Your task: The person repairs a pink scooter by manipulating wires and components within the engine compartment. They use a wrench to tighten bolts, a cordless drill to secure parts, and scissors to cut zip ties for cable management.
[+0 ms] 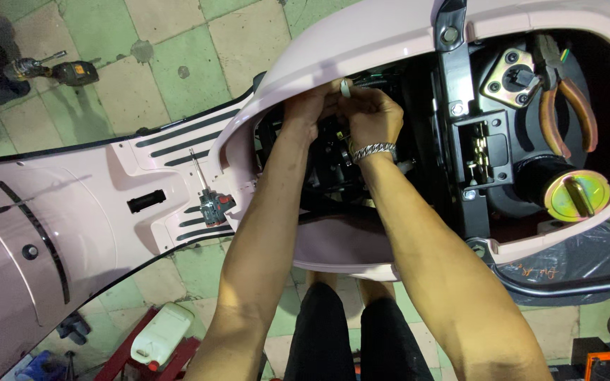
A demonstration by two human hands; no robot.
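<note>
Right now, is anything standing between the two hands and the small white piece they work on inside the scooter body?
Nothing visible does. The left hand and right hand already meet at the small white piece, just under the edge of the pink body panel. Whether the fingers actually grip it is hard to tell.

Pale pink scooter body (pixel 72 204), orange-handled pliers (pixel 566 113), brass-yellow fuel cap (pixel 577 195), green-and-beige checkered floor tiles (pixel 178 49).
</note>
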